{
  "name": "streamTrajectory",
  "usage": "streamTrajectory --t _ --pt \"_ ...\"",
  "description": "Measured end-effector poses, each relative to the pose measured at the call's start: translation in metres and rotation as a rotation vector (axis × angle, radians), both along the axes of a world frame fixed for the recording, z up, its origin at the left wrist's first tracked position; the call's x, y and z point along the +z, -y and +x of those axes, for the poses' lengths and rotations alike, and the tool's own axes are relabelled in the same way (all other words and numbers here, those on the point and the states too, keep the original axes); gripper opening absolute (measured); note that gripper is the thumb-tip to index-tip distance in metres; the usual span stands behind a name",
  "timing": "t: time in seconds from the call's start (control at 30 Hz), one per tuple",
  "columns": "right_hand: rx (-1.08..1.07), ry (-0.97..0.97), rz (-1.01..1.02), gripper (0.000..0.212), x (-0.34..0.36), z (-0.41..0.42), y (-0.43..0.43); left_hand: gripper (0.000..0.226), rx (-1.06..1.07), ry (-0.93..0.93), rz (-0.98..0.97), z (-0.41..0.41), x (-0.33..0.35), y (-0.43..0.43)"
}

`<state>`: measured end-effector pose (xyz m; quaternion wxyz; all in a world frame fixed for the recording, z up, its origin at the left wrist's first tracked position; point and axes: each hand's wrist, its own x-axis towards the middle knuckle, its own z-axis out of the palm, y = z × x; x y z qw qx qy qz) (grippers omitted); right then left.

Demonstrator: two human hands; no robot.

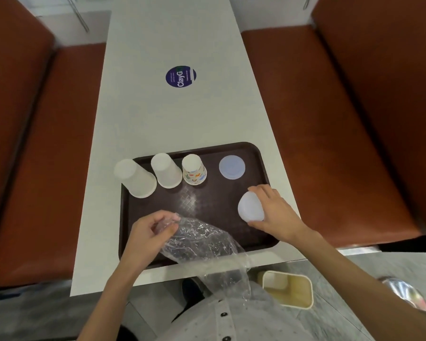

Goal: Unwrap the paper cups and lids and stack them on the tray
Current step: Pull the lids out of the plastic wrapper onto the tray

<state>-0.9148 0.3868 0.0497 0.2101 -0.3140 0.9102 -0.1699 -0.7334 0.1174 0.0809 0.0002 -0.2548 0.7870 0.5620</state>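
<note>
At the lower centre of the frame, the left hand [149, 230] pinches a crumpled clear plastic wrapper [202, 239] above the dark brown tray [231, 148]. At the tray's right edge, the right hand [273, 210] grips a white lid [251, 207], fingers curled round it. Along the tray's upper part stand, upside down, a plain white cup [134, 178], a second white cup [165, 171] and a patterned paper cup [194, 169], with a flat lid [232, 167] to their right.

A long white table [158, 119] carries a dark brown tray [207, 198] at its near end (slightly askew to the edge). Beyond the tray, well apart, a round blue sticker [180, 76] lies flat on the tabletop.
</note>
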Motion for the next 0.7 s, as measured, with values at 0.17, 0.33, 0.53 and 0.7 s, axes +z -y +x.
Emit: streamTrajectory --t 0.17,0.33,0.53,0.7 --pt "-0.013 -0.056 0.027 0.090 -0.007 -0.001 0.006 0.024 0.051 0.002 0.029 -0.008 -0.001 -0.004" --pt "-0.023 -0.058 0.037 0.088 -0.012 -0.001 0.009 0.026 0.056 0.004 0.048 -0.014 0.001 -0.009" --pt "-0.022 -0.029 0.052 0.091 -0.006 0.001 0.008 0.027 0.060 0.010 0.057 -0.018 0.004 -0.009" --pt "-0.059 0.094 -0.049 0.109 0.030 0.002 0.003 0.027 -0.029 -0.035 0.056 -0.029 0.021 -0.007"
